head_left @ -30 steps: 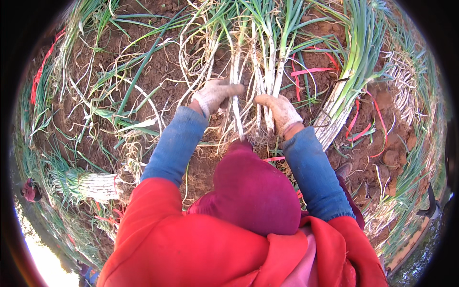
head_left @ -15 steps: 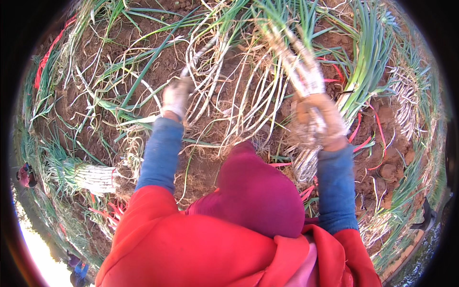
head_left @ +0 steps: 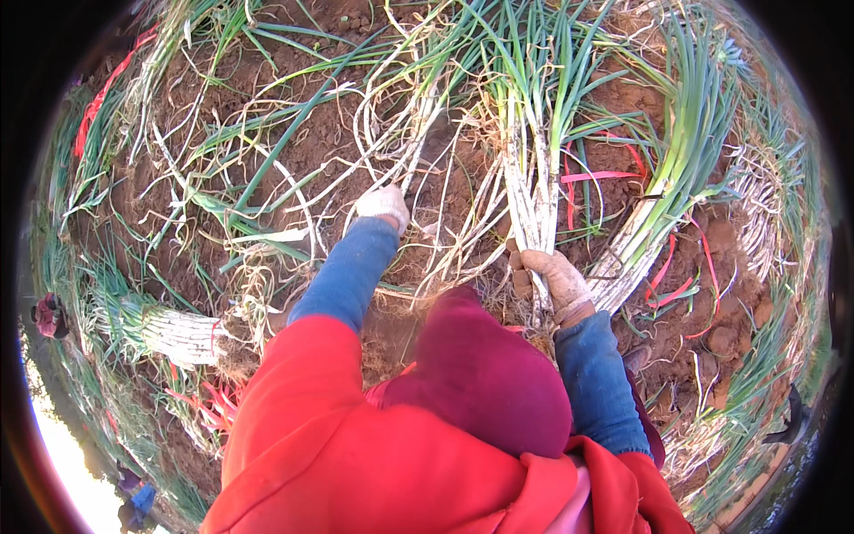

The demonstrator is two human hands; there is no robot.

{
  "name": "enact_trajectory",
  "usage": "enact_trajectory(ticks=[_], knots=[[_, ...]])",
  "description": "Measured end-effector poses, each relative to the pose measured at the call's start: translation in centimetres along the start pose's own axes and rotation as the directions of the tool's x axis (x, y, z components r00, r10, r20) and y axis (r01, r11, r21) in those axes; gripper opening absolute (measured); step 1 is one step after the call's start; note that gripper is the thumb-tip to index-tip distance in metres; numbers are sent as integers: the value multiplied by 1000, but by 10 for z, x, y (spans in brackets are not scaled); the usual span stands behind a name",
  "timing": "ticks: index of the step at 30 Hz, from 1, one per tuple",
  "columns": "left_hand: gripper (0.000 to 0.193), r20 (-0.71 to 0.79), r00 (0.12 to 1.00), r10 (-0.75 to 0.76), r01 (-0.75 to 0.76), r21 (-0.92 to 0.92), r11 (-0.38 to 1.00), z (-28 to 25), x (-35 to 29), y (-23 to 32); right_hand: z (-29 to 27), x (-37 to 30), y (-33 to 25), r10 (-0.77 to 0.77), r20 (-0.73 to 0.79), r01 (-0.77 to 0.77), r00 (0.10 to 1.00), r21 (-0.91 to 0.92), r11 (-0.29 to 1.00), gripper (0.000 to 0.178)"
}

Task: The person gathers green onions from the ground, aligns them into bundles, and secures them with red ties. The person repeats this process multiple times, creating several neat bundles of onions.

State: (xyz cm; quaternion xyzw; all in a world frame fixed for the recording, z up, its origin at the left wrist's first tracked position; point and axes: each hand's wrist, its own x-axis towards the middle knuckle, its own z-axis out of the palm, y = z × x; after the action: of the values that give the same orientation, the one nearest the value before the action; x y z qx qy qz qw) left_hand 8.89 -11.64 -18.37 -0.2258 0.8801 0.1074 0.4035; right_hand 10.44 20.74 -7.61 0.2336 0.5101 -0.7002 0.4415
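My gloved right hand (head_left: 562,281) is closed round the white lower stalks of a bunch of green onions (head_left: 532,182), whose green leaves point away from me. Roots hang by the hand. To its left, my gloved left hand (head_left: 384,206) is closed at the lower ends of some loose green onions (head_left: 418,133) lying on the soil; its fingertips are partly hidden. Beside the right hand, a thicker bundle of green onions (head_left: 654,200) lies slanted, with a dark band round it.
Red ties (head_left: 672,271) lie on the brown soil (head_left: 725,307) at right, and more red strips (head_left: 212,405) at lower left. A tied bundle of green onions (head_left: 182,336) rests at left. Thin, dry stalks (head_left: 258,169) are strewn across the ground. Another person (head_left: 49,316) shows at the far left edge.
My left hand has moved right and slightly down to other loose stalks. My right hand has come lower and left with its bunch, which now stands straighter and less blurred.
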Motion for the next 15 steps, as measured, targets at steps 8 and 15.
enact_trajectory(ticks=[8,15], knots=[[37,-93,922,377,-208,-938,278,-48,-28,-35,2,-11,-25,-168,53,159,984,147,976,38],[40,-95,894,438,-199,-960,199,-28,-55,55,16,33,26,-71,-6,71,997,156,985,28]])
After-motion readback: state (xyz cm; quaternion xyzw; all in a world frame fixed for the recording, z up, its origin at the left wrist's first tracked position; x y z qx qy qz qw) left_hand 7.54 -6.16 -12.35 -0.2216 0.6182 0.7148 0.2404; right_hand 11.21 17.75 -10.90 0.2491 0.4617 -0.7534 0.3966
